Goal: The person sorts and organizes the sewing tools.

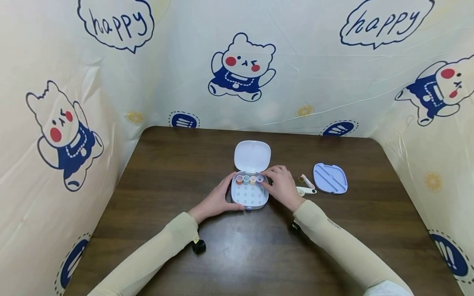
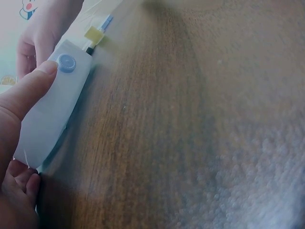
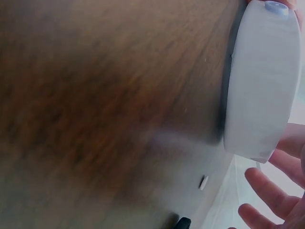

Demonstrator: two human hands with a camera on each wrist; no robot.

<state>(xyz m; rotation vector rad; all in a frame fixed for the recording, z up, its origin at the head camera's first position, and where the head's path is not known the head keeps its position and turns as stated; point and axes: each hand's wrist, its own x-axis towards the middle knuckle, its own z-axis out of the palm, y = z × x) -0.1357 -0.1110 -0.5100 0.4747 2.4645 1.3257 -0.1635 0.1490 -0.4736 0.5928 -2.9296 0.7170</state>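
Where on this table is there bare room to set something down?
Bare table lies between the left hand and the left edge, and in front of the white case between the sleeves. It's crowded right of the case: right hand, small white items, blue panel.

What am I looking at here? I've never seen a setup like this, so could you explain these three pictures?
There's no machine handling things here: these are a person's own bare hands. The large picture comes from a camera worn on the head, looking forward and down. The other two come from cameras on the left and right wrists, which see the case from its sides.

On the brown table stands an open white case, its lid tipped back. Inside are four small round coloured pieces in a row. The left hand grips the case, while the right hand seems to pinch the purple piece. Farther right lie a light-blue panel and some small pale items.
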